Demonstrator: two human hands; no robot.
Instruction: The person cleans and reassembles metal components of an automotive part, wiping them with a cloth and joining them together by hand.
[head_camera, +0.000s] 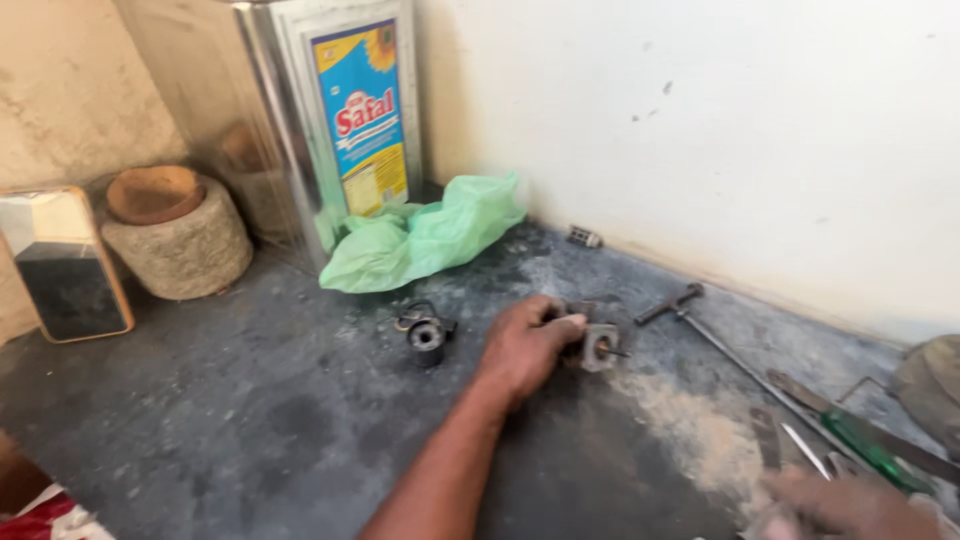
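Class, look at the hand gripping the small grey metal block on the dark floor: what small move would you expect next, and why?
Probably the right hand lifts a tool toward the block. The left hand already clamps the small grey metal block, hole facing outward, while the right hand rests blurred by the green-handled screwdriver and the flat metal strips.

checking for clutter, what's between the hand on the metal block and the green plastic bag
In the head view, a small dark round metal part lies between the left hand and the green plastic bag; otherwise bare dusty floor.
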